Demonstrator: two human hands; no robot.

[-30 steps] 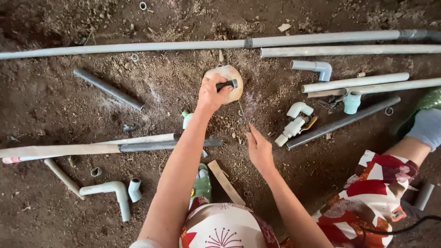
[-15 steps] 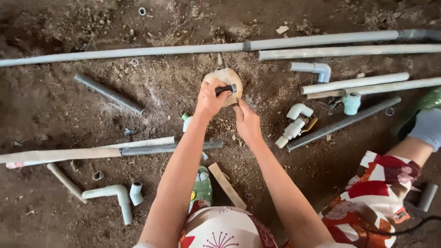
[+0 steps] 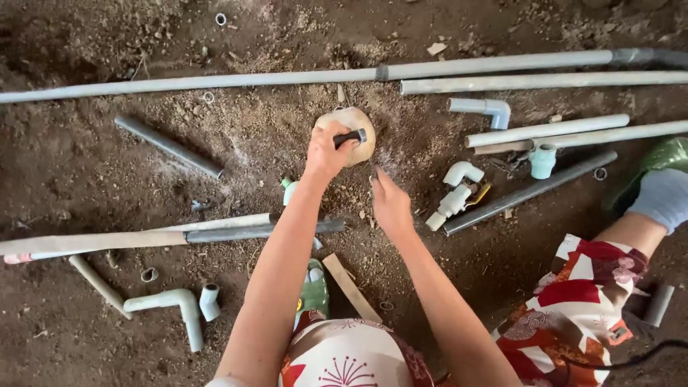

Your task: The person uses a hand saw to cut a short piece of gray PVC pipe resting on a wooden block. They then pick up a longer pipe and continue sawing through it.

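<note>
My left hand (image 3: 326, 152) grips a short dark pipe piece (image 3: 351, 136) and presses it against a round tan stone-like lump (image 3: 358, 122) lying on the dirt. My right hand (image 3: 390, 204) hovers just below and to the right of the lump. Its fingers stretch toward the lump, and I see nothing held in them. Both forearms reach forward from my lap, which is covered in red and white patterned cloth (image 3: 580, 301).
Long grey pipes (image 3: 215, 80) lie across the top, with more pipes (image 3: 545, 130) at the right. White elbow and tee fittings (image 3: 455, 190) lie right of my right hand. Another elbow piece (image 3: 179, 304) is at the lower left. A dark pipe (image 3: 258, 232) crosses under my left arm.
My right hand has moved up and left, closer to the lump. My left hand has stayed on the dark pipe piece at the lump.
</note>
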